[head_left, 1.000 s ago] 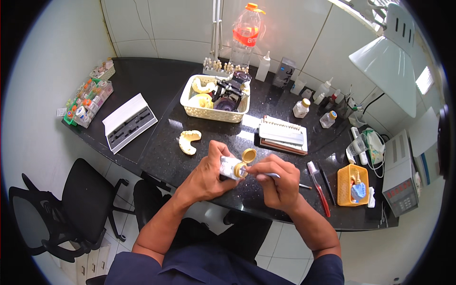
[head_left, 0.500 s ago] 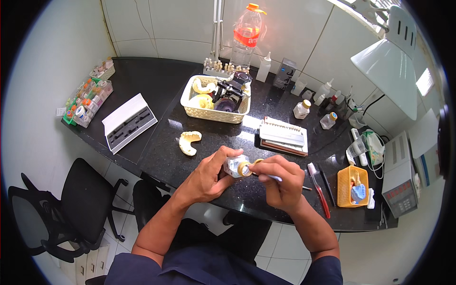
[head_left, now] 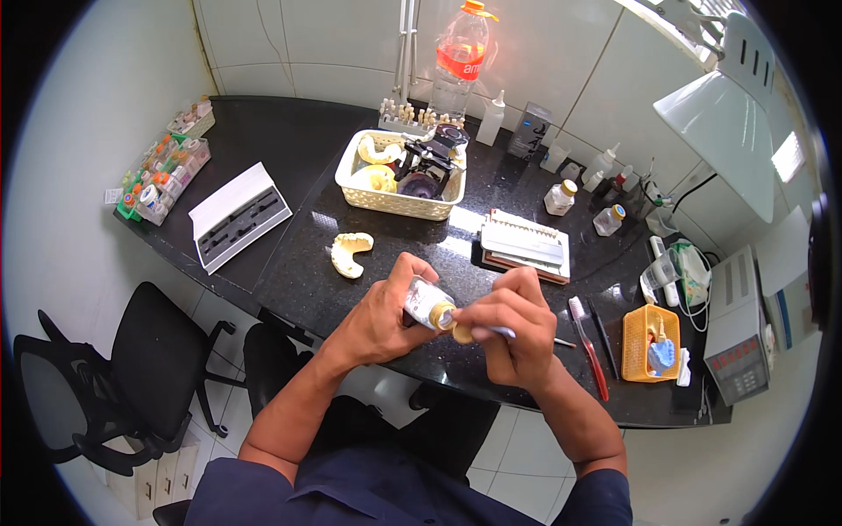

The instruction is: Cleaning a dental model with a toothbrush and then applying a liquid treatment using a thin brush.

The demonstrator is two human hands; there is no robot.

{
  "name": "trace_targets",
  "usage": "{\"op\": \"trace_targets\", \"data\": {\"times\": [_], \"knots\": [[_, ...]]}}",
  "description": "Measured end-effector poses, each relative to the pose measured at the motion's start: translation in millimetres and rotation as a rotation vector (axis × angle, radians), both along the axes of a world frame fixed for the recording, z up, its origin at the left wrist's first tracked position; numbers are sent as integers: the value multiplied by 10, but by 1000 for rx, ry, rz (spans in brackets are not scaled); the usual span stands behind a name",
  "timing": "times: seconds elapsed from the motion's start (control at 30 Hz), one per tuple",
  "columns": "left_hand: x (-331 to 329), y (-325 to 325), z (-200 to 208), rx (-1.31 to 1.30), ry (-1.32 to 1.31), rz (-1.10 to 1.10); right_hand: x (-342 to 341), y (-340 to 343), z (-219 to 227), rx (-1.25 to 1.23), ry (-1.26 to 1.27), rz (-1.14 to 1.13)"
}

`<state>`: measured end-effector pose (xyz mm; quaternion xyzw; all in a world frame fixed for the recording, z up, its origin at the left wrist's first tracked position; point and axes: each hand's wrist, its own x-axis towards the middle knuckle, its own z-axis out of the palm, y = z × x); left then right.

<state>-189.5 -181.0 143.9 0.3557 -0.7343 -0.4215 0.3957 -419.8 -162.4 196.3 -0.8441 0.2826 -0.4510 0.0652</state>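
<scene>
My left hand (head_left: 379,320) is wrapped round a small clear jar (head_left: 422,299) with whitish contents. The jar lies tilted, its gold-rimmed mouth facing right toward my other hand. The fingers of my right hand (head_left: 513,329) are closed in a pinch close to that mouth. They hold a round gold lid (head_left: 462,334) and a slim tool with a pale handle (head_left: 503,332); the tool's tip is hidden. Left of the jar, a cream dental cast (head_left: 351,254) lies on the dark worktop (head_left: 298,285).
Behind my hands stand a cream basket (head_left: 399,203) of casts and an articulator, and a shade-guide case (head_left: 524,250). To the right lie a red toothbrush (head_left: 589,351), a dark pen-like tool (head_left: 603,329) and a yellow basket (head_left: 650,373). A lamp (head_left: 724,131) overhangs the right side.
The jar's mouth has tipped further down to the right. The lid in my right hand has swung from above the mouth to below it. The view has shifted slightly.
</scene>
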Motion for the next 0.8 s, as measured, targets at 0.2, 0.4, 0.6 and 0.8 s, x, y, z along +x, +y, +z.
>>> {"op": "trace_targets", "data": {"times": [0.2,0.4,0.6,0.8], "knots": [[6,2,16,53,-47,52,-16,44,-24,-74,-82,10],[1,-59,-85,-230,44,-42,41,20,-43,-155,-57,-74],[-2,-34,10,-141,45,-106,-64,-5,30,49,-95,124],[37,-12,76,-100,11,-145,26,18,-7,-40,-87,37]]}}
